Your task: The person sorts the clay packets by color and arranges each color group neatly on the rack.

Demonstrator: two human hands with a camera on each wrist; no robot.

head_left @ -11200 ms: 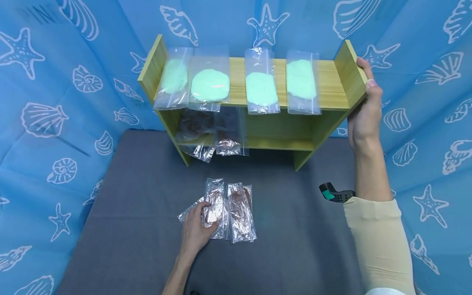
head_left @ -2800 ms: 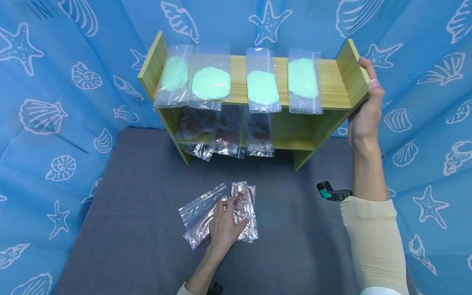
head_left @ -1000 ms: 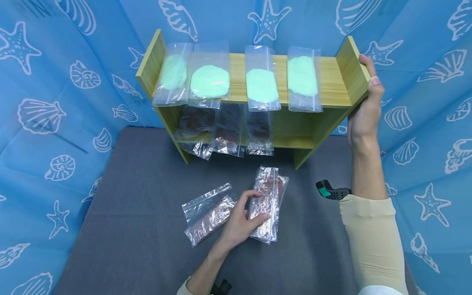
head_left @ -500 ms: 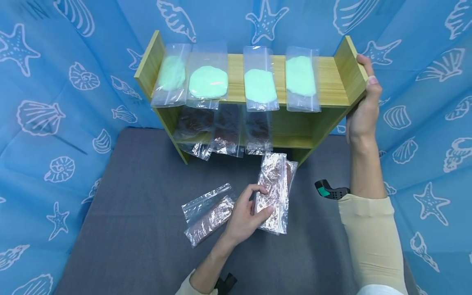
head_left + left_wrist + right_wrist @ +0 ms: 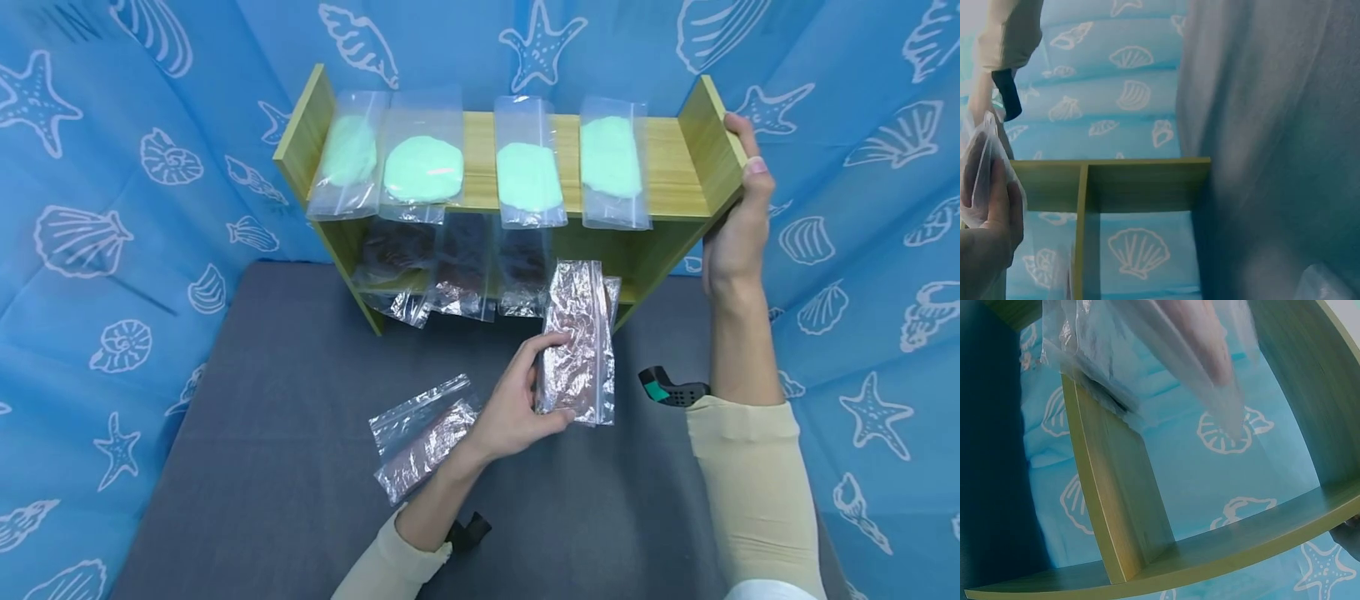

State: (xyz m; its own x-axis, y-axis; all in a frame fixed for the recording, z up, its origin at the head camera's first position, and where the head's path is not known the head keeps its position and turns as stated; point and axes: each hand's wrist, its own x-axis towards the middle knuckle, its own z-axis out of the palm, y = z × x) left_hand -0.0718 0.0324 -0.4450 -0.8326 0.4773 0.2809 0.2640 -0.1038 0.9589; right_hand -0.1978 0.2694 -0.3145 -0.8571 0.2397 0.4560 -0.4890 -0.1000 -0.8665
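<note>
A dark grey mat (image 5: 285, 467) is covering the tabletop, and blue sheeting printed with white shells and starfish (image 5: 112, 208) is hanging round it on every side. A small wooden shelf unit (image 5: 678, 179) is standing at the back of the mat. 4 clear bags of pale green paste (image 5: 423, 167) are lying along its top board, and 3 bags with dark brown contents (image 5: 457, 267) are sitting on the lower board, their ends hanging over the front edge.

The left hand (image 5: 517, 400) is clasping a crinkled clear bag of brown stuff (image 5: 577, 342), thumb under and fingers over, holding it above the mat just in front of the lower board's open right part. The right hand (image 5: 735, 225) is gripping the shelf unit's right side panel. 1 more bag (image 5: 423, 433) is lying flat on the mat beside the left wrist.

The brown contents are too shadowed to identify. In the left wrist view only the hand's edge and a corner of the bag are showing
</note>
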